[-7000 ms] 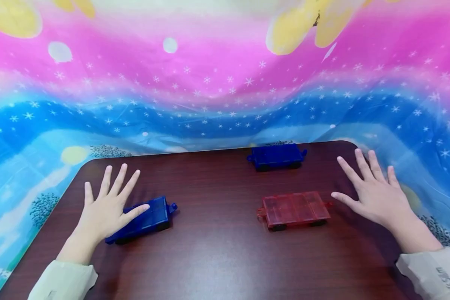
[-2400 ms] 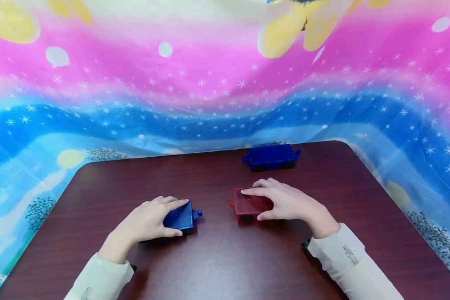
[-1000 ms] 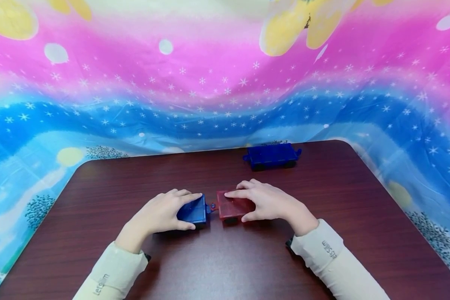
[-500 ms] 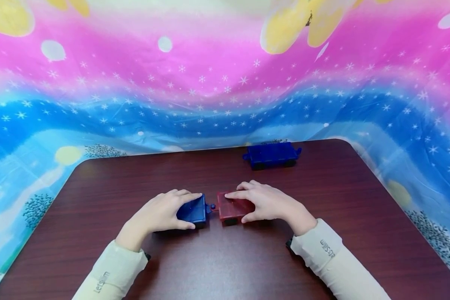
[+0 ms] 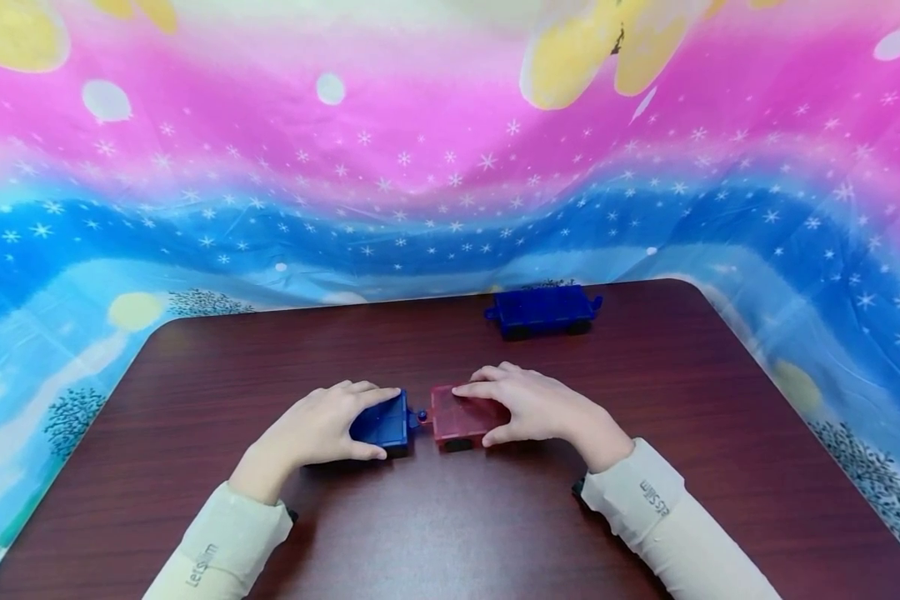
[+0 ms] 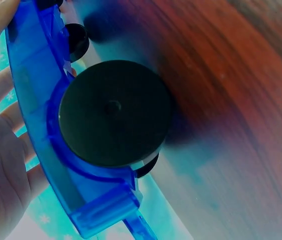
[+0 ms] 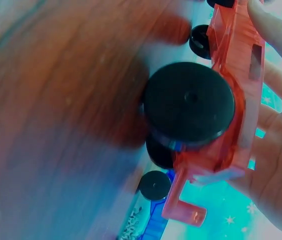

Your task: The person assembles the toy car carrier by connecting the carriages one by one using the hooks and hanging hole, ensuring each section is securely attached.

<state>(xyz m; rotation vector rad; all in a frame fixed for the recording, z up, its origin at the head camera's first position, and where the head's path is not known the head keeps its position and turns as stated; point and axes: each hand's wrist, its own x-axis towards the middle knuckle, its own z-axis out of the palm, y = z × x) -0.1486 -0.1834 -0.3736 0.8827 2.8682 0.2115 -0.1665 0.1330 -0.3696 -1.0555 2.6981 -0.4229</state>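
Observation:
On the brown table (image 5: 450, 517), a see-through blue toy wagon (image 5: 384, 423) and a see-through red toy wagon (image 5: 450, 417) stand end to end. My left hand (image 5: 307, 429) grips the blue wagon from above, thumb on the near side and fingers on the far side. The red one is held the same way by my right hand (image 5: 543, 410). Between them, the blue hitch (image 5: 412, 418) overlaps the red wagon's loop. In the left wrist view a black wheel (image 6: 113, 114) shows; in the right wrist view, the red wagon's rear hook (image 7: 186, 211). My hands hide the outer halves.
A second blue wagon (image 5: 546, 310) stands at the table's back edge, right of centre. A printed cloth (image 5: 450, 167) in pink and blue hangs behind and around the table's back and sides.
Both hands, spread flat earlier, have taken hold of the blue and red wagons and brought them together mid-table. Over the last half second they have shifted only slightly left.

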